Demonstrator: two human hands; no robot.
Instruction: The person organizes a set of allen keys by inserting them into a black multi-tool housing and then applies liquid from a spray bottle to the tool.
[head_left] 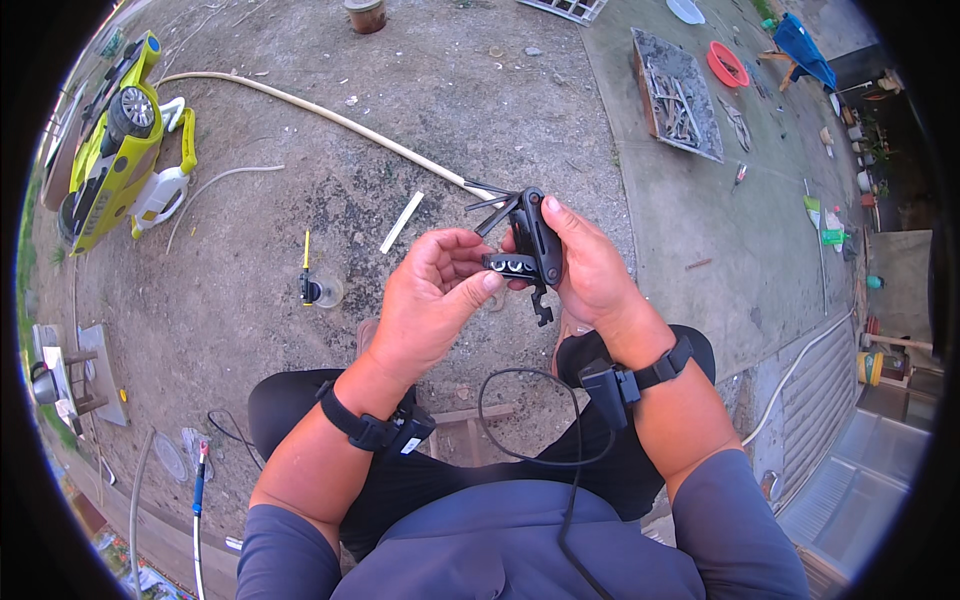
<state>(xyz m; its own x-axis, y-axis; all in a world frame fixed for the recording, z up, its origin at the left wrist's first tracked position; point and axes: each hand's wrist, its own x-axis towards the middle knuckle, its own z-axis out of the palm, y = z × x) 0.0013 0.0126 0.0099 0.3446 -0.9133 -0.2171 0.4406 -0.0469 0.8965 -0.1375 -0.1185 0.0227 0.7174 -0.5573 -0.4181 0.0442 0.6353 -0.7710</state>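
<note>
A black folding multi-tool (543,240) is held up in front of me over the ground. My right hand (595,262) is closed around its body, the thumb near the top end. Several thin dark keys (488,204) fan out from it toward the upper left. My left hand (437,290) pinches a black piece with round shiny holes (511,266) between thumb and fingers, against the tool's lower side. A notched black arm (542,305) hangs below the body. The fingertips behind the tool are partly hidden.
A pale hose (330,115) runs across the dirt behind the tool. A yellow toy car (112,150) lies at left. A yellow-handled screwdriver (306,270) and a pale strip (402,222) are nearer. At far right stand a metal tray of tools (652,135) and a red basin (727,64).
</note>
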